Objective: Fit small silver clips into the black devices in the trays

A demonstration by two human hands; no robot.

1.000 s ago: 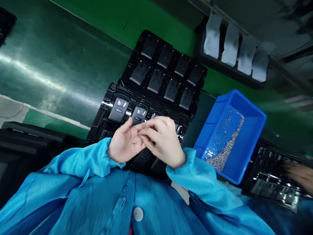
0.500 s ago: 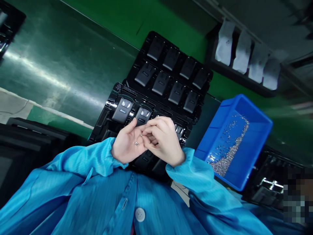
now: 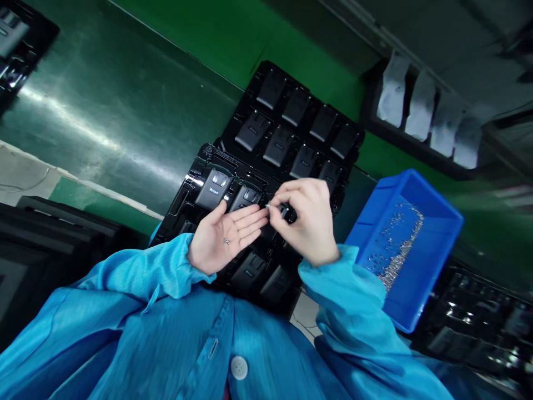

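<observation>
My left hand (image 3: 222,236) lies palm up with its fingers stretched out, over the near black plastic tray (image 3: 177,208). A few small shiny metal pieces (image 3: 227,241) rest on that palm; their exact kind is too small to make out. Just off the left fingertips, my right hand (image 3: 306,219) pinches a small metal piece (image 3: 267,206) between thumb and forefinger. Under and around both hands, black rectangular cases marked "Riton" sit in the tray pockets, one case (image 3: 213,189) showing two bright metal contacts. My hands cover part of the tray.
A second black tray (image 3: 228,130) with several black cases adjoins the near one. To the right, a blue bin (image 3: 435,244) holds many small metal pieces. White items (image 3: 393,91) stand in a dark rack at the upper right. Black trays (image 3: 25,250) are stacked at left.
My right hand has moved from above the left palm to the right, out past the fingertips, with a small metal piece pinched. My left fingers have straightened.
</observation>
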